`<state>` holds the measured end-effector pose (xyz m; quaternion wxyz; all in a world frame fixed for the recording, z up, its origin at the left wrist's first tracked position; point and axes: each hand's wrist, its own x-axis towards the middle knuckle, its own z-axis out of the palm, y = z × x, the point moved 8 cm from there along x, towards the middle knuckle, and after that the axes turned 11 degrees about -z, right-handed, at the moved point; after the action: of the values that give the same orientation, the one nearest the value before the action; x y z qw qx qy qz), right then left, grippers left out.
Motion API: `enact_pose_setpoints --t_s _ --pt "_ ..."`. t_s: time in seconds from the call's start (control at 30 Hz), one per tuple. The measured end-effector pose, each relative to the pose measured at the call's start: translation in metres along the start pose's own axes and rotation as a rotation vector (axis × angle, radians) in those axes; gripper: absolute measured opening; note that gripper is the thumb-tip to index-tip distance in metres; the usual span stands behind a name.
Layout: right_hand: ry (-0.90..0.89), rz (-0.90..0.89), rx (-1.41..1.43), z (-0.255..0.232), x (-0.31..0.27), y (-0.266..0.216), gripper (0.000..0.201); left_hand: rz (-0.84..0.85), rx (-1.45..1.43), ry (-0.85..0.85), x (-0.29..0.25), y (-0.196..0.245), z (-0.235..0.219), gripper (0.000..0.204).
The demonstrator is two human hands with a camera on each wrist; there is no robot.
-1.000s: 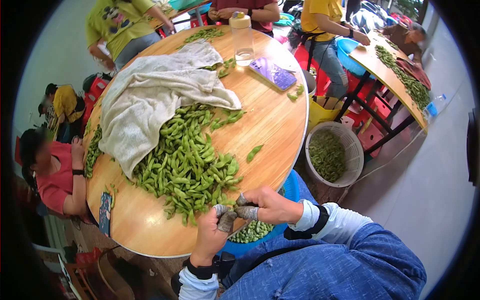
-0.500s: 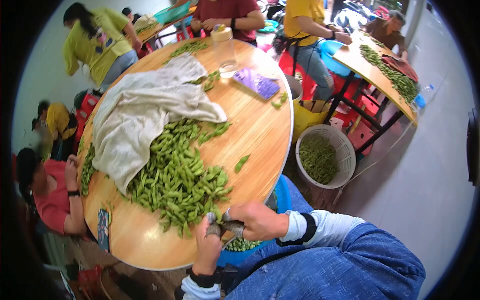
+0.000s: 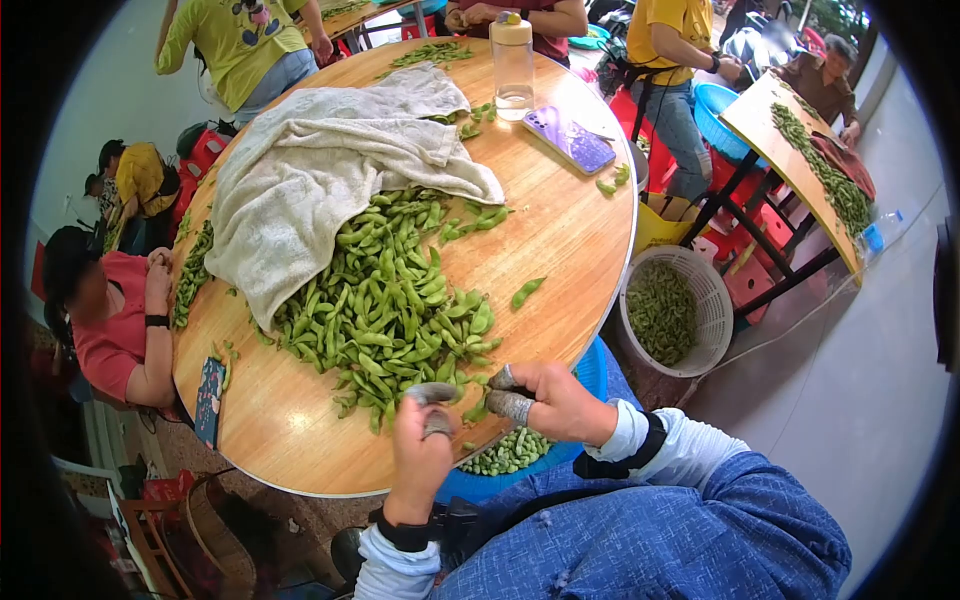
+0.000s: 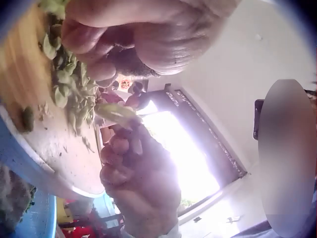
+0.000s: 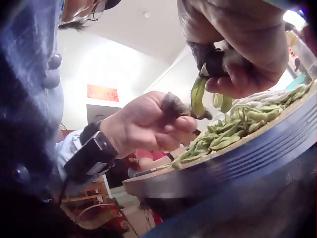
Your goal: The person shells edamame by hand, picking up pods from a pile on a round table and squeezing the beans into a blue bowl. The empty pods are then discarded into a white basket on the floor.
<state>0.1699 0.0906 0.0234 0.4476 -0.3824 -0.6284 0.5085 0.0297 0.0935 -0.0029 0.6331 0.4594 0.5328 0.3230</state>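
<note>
— Pinching a green pod (image 5: pixel 198 96) in the right hand (image 3: pixel 565 405), between wrapped thumb and finger, near the table edge at lower center of the head view.
— And with the left hand (image 3: pixel 420 455)?
— Curled loosely just beside, gripping nothing visible. Gray, rough-looking wraps (image 3: pixel 510 406) on digits of both.
— What about shapes and textures?
— Plump, curved, slightly bumpy pods in a heap (image 3: pixel 390 310) at center; pale, rumpled towel (image 3: pixel 320 170) at upper left, draped over part of it. Smooth, round wooden table (image 3: pixel 540 240) underneath.
— Anything else around?
— Shelled beans (image 3: pixel 510 452) in a blue basin (image 3: pixel 597 375), partly hidden below the hands and table edge. At upper center, a clear bottle (image 3: pixel 512 70) beside a purple phone (image 3: pixel 570 138). To the right, a white slotted basket (image 3: pixel 710 335) on the floor.
</note>
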Motion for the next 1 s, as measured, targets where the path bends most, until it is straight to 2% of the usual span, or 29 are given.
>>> enact_pose_setpoints --t_s 0.07,0.17,0.23,0.33,0.37,0.4,0.5,0.7,0.8,0.83,0.9,0.93,0.97,1.0 --pt "0.048 0.002 -0.014 -0.006 0.001 -0.001 0.015 0.072 0.001 0.129 -0.007 0.011 -0.012 0.018" --pt "0.025 0.0 -0.141 -0.005 0.001 0.001 0.012 0.087 0.013 0.023 -0.017 0.021 0.011 0.022" --pt "0.028 -0.092 -0.164 0.002 0.002 -0.006 0.01 0.147 0.065 0.0 -0.012 0.016 0.015 0.023" --pt "0.027 -0.208 -0.238 0.0 0.003 -0.017 0.008 0.11 0.045 0.021 -0.007 0.012 0.012 0.021" --pt "0.033 -0.242 -0.254 0.002 0.001 -0.015 0.009 0.007 -0.065 0.0 -0.007 0.007 0.013 0.019" --pt "0.034 -0.276 -0.269 0.001 0.001 -0.018 0.01 -0.003 -0.102 -0.019 -0.006 0.007 0.015 0.017" --pt "-0.021 -0.262 -0.348 0.003 0.001 -0.026 0.009 -0.072 -0.21 -0.021 -0.004 0.004 0.017 0.011" --pt "-0.091 -0.304 -0.511 0.011 -0.002 -0.041 0.013 -0.145 -0.353 -0.027 -0.005 0.005 0.025 0.027" --pt "-0.059 -0.325 -0.315 -0.002 0.001 -0.039 0.012 -0.195 -0.389 0.011 -0.009 0.004 0.021 0.028" --pt "-0.136 -0.29 -0.284 -0.008 0.004 -0.032 0.013 -0.185 -0.384 -0.045 -0.007 -0.001 0.016 0.021" --pt "-0.294 -0.195 -0.011 -0.01 0.007 -0.032 0.014 -0.235 -0.436 -0.184 -0.002 0.001 0.011 0.02" --pt "-0.373 -0.144 0.127 -0.007 0.005 -0.031 0.014 -0.261 -0.462 -0.253 -0.002 0.001 0.013 0.021" --pt "-0.435 -0.086 0.226 -0.005 0.003 -0.021 0.015 -0.3 -0.391 -0.24 -0.001 -0.005 0.015 0.032" --pt "-0.473 -0.065 0.255 -0.003 0.004 -0.021 0.016 -0.332 -0.415 -0.27 -0.003 -0.005 0.022 0.031"
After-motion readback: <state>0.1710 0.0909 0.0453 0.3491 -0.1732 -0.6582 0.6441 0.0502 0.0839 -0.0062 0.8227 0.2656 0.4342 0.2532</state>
